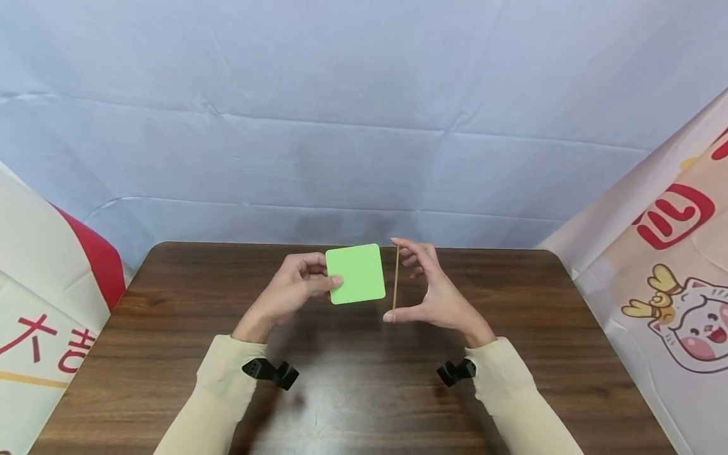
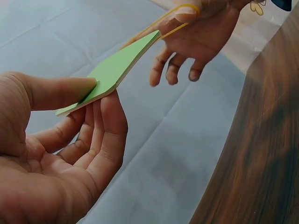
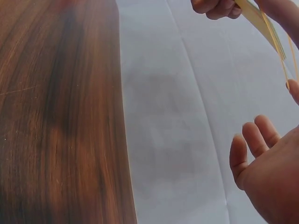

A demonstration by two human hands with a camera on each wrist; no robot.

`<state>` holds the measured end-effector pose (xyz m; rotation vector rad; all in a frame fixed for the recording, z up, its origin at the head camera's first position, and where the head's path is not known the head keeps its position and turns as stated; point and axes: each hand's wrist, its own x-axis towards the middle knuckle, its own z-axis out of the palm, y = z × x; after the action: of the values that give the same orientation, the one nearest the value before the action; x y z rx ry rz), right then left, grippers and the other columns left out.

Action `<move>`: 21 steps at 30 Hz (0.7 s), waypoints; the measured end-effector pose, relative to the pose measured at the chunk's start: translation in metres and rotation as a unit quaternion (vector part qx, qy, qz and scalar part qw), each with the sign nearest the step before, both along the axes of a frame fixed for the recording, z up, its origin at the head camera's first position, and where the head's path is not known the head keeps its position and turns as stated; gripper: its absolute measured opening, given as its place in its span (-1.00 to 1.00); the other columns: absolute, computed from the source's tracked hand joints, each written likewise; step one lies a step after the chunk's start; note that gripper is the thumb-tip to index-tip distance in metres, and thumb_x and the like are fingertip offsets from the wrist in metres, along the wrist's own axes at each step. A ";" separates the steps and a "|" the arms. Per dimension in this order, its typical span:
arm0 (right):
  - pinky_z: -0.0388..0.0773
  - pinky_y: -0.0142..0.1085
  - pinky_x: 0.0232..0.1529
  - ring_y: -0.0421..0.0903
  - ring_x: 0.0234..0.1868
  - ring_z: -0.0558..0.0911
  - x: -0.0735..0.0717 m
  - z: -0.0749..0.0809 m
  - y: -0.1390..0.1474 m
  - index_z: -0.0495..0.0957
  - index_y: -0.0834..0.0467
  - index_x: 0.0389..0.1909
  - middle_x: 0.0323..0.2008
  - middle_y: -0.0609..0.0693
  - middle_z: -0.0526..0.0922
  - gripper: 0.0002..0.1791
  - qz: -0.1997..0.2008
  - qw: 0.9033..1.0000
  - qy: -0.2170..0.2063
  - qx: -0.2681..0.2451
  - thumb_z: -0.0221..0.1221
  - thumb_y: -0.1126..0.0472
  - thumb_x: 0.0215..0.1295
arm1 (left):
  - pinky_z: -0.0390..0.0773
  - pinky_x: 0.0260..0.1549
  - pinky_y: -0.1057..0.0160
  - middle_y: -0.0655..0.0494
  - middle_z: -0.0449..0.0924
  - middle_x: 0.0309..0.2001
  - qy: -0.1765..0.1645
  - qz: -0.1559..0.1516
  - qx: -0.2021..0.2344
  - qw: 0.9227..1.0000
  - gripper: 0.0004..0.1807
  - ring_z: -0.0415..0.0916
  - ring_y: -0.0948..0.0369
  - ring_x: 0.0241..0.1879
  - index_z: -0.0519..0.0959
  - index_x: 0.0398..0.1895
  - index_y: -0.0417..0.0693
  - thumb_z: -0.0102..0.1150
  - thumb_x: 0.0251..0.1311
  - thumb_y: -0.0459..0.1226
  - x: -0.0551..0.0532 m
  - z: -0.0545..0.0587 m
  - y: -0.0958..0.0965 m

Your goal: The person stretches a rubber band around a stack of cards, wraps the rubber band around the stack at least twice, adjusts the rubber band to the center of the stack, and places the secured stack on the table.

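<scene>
The green cards (image 1: 357, 275) lie just to the right of the left grip (image 1: 287, 287), which pinches them by their near left part: thumb on the upper face, fingers curled beneath. The left wrist view shows several layers, one on another. The stack is nearly square, so it has hardly a long axis; its free edge points away from the left grip, towards the right one.

The rubber band (image 1: 395, 278) is carried by the right grip (image 1: 440, 294), whose thumb and index finger are spread wide, not clenched, with the band stretched across their tips. Its long axis runs from the thumb, on the near side, to the index finger, on the far side, roughly along the free edge of the cards. From the head it looks like a single line, while the left wrist view shows two strands, so the loop seems to open sideways, facing the left grip.

That gap between edge and loop is what counts: band and cards are just beside each other but apart, the band being nearer the right grip. Both are held above the desk (image 1: 352, 411), with the right grip's other three fingers loosely bent behind the band.
</scene>
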<state>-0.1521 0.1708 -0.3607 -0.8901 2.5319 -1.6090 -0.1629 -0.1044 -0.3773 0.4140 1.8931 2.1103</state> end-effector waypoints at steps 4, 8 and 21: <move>0.33 0.10 0.08 0.25 0.17 0.30 -0.001 0.002 -0.002 0.10 0.13 0.52 0.20 0.17 0.20 0.31 0.024 1.000 0.000 0.014 0.66 0.35 -0.31 | 0.66 -0.37 0.20 0.00 0.67 -0.35 -0.011 -0.025 0.010 1.000 -0.86 0.65 0.19 -0.41 0.55 -0.18 -0.45 0.25 0.23 -0.52 0.001 0.001 0.001; 0.33 0.03 0.07 0.28 0.19 0.30 -0.002 0.001 -0.004 0.06 0.13 0.53 0.22 0.14 0.19 0.35 0.033 0.999 -0.007 0.022 0.67 0.33 -0.33 | 0.65 -0.38 0.21 0.05 0.58 -0.45 -0.014 -0.045 0.014 0.999 -0.92 0.59 0.21 -0.48 0.51 -0.33 -0.34 0.24 0.24 -0.51 0.001 0.000 0.003; 0.37 0.03 0.07 -0.05 0.23 0.26 -0.021 -0.030 0.002 0.03 -0.21 0.54 0.31 -0.09 0.16 0.42 0.054 0.998 0.005 0.031 0.73 0.08 -0.37 | 0.65 -0.36 0.23 0.04 0.64 -0.38 -0.046 -0.063 0.026 0.997 -0.93 0.62 0.20 -0.44 0.55 -0.27 -0.34 0.23 0.22 -0.52 0.002 0.000 0.010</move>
<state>-0.1734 0.1730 -0.3908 -1.0120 2.4764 -1.4919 -0.1604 -0.0949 -0.3775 0.4283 1.7192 2.0637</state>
